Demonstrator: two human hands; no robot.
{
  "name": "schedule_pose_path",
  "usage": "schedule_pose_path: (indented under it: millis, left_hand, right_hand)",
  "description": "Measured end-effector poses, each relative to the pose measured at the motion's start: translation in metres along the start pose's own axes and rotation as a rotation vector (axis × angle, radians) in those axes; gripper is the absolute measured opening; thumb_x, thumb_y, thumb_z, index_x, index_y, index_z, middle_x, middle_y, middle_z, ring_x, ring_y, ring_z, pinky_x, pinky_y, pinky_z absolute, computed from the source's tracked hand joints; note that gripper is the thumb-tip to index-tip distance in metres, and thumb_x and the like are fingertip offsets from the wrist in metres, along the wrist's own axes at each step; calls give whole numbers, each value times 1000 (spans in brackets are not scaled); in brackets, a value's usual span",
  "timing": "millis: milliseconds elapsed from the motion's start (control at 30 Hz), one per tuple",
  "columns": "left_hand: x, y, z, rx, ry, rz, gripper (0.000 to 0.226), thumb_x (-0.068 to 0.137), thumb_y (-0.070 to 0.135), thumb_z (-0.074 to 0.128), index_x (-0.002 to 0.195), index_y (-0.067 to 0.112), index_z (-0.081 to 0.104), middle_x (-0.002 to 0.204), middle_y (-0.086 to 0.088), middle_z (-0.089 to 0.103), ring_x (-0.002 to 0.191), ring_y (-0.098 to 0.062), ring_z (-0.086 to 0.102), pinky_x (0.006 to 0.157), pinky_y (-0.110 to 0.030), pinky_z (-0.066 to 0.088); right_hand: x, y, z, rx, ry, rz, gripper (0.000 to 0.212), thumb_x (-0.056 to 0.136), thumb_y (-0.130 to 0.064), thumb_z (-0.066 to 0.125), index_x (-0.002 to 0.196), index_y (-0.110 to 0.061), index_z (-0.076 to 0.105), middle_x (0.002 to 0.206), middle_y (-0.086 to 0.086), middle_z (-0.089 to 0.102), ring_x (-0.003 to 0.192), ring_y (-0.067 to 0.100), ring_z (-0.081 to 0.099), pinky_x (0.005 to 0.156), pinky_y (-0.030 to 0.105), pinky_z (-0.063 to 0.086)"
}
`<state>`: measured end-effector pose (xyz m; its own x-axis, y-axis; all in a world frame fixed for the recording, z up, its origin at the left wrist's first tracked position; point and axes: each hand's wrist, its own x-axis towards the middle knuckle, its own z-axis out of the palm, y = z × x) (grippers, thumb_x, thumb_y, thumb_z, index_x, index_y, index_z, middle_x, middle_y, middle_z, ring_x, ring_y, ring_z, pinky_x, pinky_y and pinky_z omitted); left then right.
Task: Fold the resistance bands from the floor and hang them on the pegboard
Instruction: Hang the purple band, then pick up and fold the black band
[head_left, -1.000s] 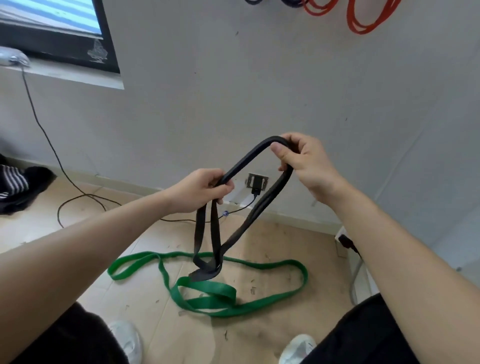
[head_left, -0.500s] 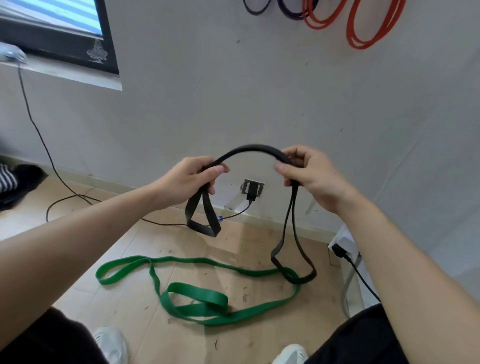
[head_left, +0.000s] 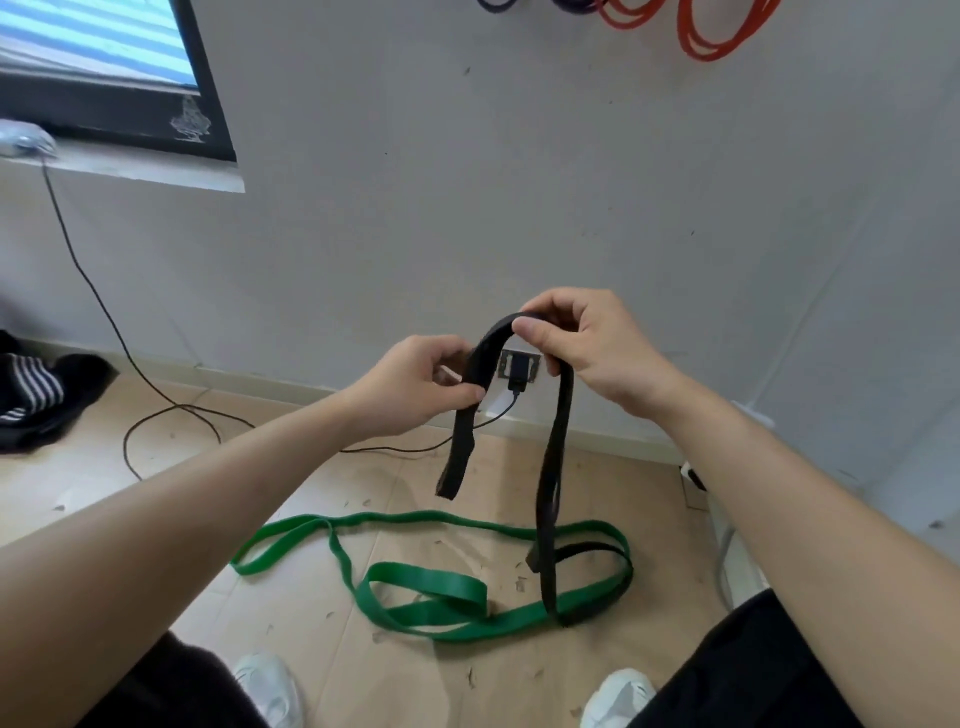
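Pinching the black band (head_left: 563, 415) at two spots close together, the fingers (head_left: 535, 332) of the right hand (head_left: 587, 348) curl over the top of its arch with the thumb pressed onto the strap. The left hand (head_left: 415, 384) clamps the strap just below and beside it, thumb laid across the front and the other fingers tucked behind. A short doubled end hangs free in the air from the left grip. From the right grip a much longer loop drops down, and its bottom appears to rest on the floor (head_left: 156, 467). There it crosses the green band (head_left: 431, 582), which sprawls in loose twisted loops, untouched. The step in hand looks to be the folding of the black band, which is only partly gathered, one side short and the other long. The next move probably calls for drawing the long loop up through the hands until the folds match in length and the bundle is compact enough to hang, taking care not to drag the green band along. High on the wall (head_left: 467, 208), orange bands (head_left: 722, 31) and purple bands (head_left: 571, 5) already hang at the top edge of the view. What carries them is out of frame, so the pegboard itself cannot be made out.
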<state>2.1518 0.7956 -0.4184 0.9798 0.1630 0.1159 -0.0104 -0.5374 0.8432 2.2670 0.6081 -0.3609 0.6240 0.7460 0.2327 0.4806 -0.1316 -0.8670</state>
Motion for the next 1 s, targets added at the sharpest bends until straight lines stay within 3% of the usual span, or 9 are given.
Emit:
schedule_pose_path:
  millis: [133, 233, 367, 467, 600, 700, 833, 933, 1000]
  left_hand:
    - [-5, -18, 6, -8, -66, -112, 29, 93, 15, 73, 121, 20, 70, 104, 0, 79, 99, -14, 75, 97, -33, 57]
    - [-8, -27, 8, 41, -145, -134, 19, 94, 13, 71, 111, 21, 75, 102, 3, 80, 99, -9, 74, 97, -27, 54]
    - [-10, -37, 9, 38, -244, -165, 11, 92, 11, 73, 102, 16, 75, 105, -2, 78, 103, -17, 72, 103, -40, 53]
    - [-13, -36, 13, -5, -272, -175, 14, 88, 8, 77, 102, 11, 74, 106, -3, 79, 104, -18, 73, 104, -38, 53]
    - [-10, -29, 13, -99, -52, -158, 16, 81, 6, 83, 94, 9, 75, 92, -9, 80, 88, -25, 76, 90, -33, 59]
    - [-5, -22, 11, -218, 181, -189, 18, 81, 6, 83, 95, 5, 73, 80, -10, 77, 70, -14, 72, 72, -24, 58]
    - [0, -21, 5, -190, 466, -229, 18, 87, 7, 79, 101, 7, 67, 89, -14, 75, 56, -17, 70, 55, -24, 56]
    - [-1, -24, 2, -93, 512, -239, 22, 91, 7, 72, 109, 15, 62, 104, -5, 71, 68, -23, 77, 64, -33, 62]
    - [-1, -27, 0, -11, 428, -268, 29, 89, 9, 73, 114, 20, 62, 109, 0, 69, 79, -22, 76, 78, -41, 63]
  right_hand:
    - [7, 1, -11, 76, 184, -7, 8, 92, -20, 69, 90, -12, 70, 56, -8, 55, 48, 12, 50, 50, 25, 45]
    - [9, 0, -21, 141, 271, -12, 9, 92, -20, 70, 85, -14, 70, 56, -4, 54, 47, 13, 48, 48, 26, 43]
    - [10, 1, -38, 195, 375, -1, 13, 92, -21, 69, 88, -9, 69, 59, 0, 52, 46, 13, 46, 47, 26, 42]
    - [13, 7, -55, 222, 442, 30, 18, 92, -22, 70, 92, -5, 70, 59, 0, 52, 46, 14, 46, 47, 27, 42]
    - [15, 22, -72, 208, 478, 81, 18, 91, -25, 71, 90, -7, 68, 59, -1, 52, 45, 14, 46, 47, 26, 42]
    - [14, 30, -79, 172, 468, 113, 15, 91, -24, 71, 85, -12, 66, 61, -1, 52, 45, 13, 46, 48, 26, 42]
    - [13, 37, -85, 144, 466, 139, 12, 92, -23, 70, 85, -14, 66, 64, 0, 53, 46, 12, 47, 49, 27, 43]
    - [13, 39, -89, 163, 474, 154, 12, 91, -23, 71, 86, -14, 66, 65, 1, 53, 48, 14, 47, 51, 28, 43]
    - [12, 38, -89, 167, 450, 154, 10, 91, -22, 71, 88, -13, 67, 66, 1, 53, 50, 15, 47, 52, 28, 44]
